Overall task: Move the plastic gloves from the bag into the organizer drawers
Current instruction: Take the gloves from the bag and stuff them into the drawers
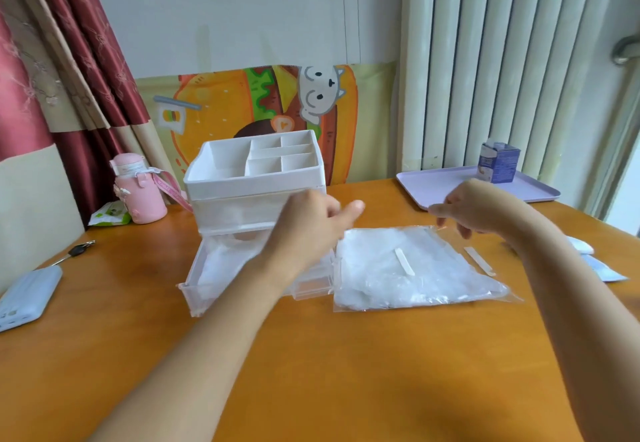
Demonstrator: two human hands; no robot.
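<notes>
— Right of the organizer (256, 183), just beside its pulled-out lower drawer (192, 291), one clear bag (498, 294) lies flat on the bench (311, 355), packed with plastic gloves (391, 282). How many drawers do you count?

— Two. The upper drawer (235, 214) is pushed in, with white plastic dim behind its front. The lower holds more crumpled gloves, its right half hidden by a forearm.

— And the hands?

— Two. The left hand (311, 223) hangs before the organizer, fingers curled, thumb out. The right hand (474, 207) hovers over the bag's far edge. Both are blurred, so I cannot tell whether either grip holds thin film or nothing.

— Anything else?

— Left of the organizer, one pink bottle (138, 192); further left, one pale case (27, 294), cut off by the frame.
</notes>
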